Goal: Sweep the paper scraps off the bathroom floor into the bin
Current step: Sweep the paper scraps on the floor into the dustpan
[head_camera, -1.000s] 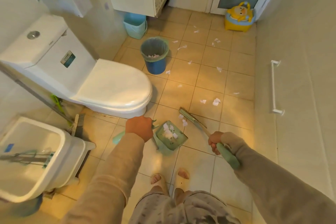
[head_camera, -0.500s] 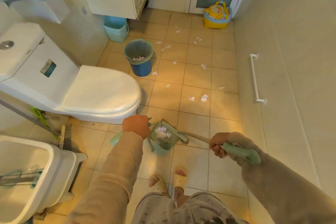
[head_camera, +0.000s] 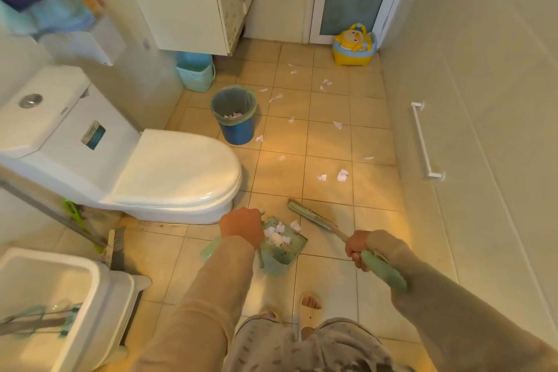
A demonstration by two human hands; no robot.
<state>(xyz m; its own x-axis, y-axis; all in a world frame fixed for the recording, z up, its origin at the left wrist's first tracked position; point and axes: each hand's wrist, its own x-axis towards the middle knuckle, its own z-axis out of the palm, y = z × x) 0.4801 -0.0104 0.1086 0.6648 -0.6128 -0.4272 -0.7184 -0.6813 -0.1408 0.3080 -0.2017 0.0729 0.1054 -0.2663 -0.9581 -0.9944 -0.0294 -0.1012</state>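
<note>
My left hand (head_camera: 241, 228) grips the handle of a green dustpan (head_camera: 290, 248) that rests on the floor with several white paper scraps in it. My right hand (head_camera: 356, 249) holds a green broom (head_camera: 311, 217) by its handle; the brush head lies on the tiles just right of the pan's mouth, with one scrap (head_camera: 295, 225) between them. More paper scraps (head_camera: 342, 175) lie scattered across the tan tiles toward the door. A blue bin (head_camera: 237, 127) with a green liner stands past the toilet, some scraps inside.
A white toilet (head_camera: 169, 172) is at the left, a white basin (head_camera: 60, 296) at the lower left with a brush beside it. A light blue bucket (head_camera: 196, 75) sits under the cabinet. A yellow potty (head_camera: 353, 48) stands by the door. My slippered feet (head_camera: 309, 308) are below.
The broom head has swung back out from the dustpan's mouth to the right, after pushing scraps in. The view has shifted slightly; the left hand stays on the dustpan.
</note>
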